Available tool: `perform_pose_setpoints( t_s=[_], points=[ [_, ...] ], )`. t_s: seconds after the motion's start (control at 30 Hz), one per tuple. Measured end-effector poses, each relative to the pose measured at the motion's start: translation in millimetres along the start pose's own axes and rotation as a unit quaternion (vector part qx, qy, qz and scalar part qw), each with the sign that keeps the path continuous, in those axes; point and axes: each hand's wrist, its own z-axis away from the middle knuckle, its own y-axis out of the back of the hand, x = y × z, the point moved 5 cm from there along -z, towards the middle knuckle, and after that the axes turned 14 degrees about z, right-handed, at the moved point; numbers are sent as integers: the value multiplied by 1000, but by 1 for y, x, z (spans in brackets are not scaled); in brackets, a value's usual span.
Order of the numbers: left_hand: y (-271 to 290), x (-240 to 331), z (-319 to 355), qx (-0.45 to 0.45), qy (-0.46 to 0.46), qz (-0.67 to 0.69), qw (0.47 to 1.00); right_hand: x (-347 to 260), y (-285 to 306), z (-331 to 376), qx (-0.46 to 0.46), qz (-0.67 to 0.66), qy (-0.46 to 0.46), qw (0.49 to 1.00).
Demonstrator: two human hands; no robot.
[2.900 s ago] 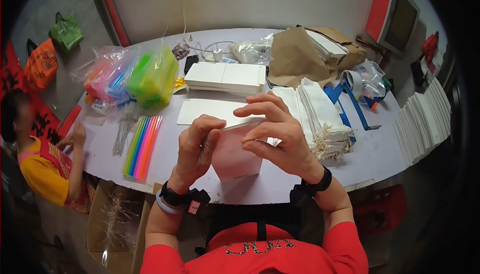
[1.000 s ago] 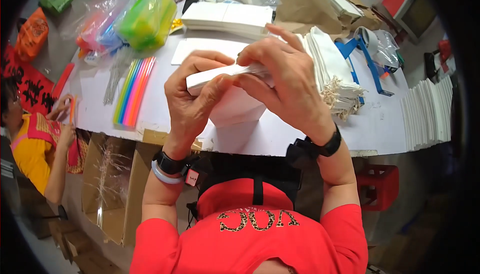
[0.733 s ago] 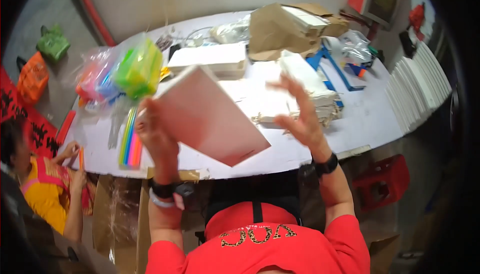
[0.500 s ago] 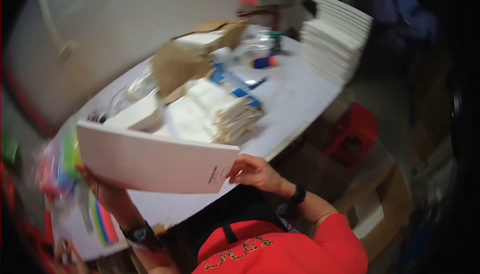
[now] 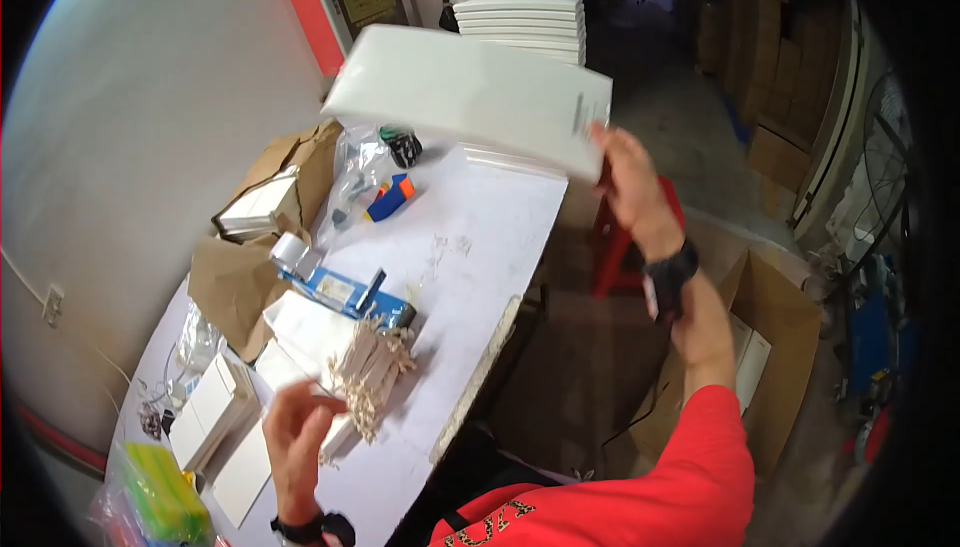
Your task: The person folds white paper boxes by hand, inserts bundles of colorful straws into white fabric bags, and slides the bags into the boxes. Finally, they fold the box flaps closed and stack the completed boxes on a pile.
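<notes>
My right hand holds a flat white paper bag by its right corner, raised above the far end of the white table, close to a stack of similar white bags. Lower left, my left hand hovers over the table with fingers loosely curled, beside a bundle of pale cord handles. It holds nothing that I can see.
Brown paper wrapping, a blue tape dispenser, flat white sheets, a clear plastic bag and a green packet lie on the table. A red stool and open cardboard boxes stand right of it.
The view has swung to the right. The white bag went from both hands to my right hand alone and was carried toward the stack; my left hand dropped to the cord bundle.
</notes>
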Motion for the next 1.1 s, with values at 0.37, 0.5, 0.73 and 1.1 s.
perform_pose_setpoints(
  t_s=[0.37, 0.5, 0.73, 1.1],
  points=[
    [92, -49, 59, 169, 170, -21, 971, 66, 65, -219, -6, 19, -58, 998],
    [102, -75, 68, 228, 207, -3, 951, 94, 54, -246, 24, 30, -79, 996],
    [106, -107, 66, 259, 261, 17, 930, 91, 29, -241, 126, 237, 78, 960],
    [113, -126, 55, 257, 272, 19, 927, 89, 12, -245, 191, 595, 196, 756]
  ],
)
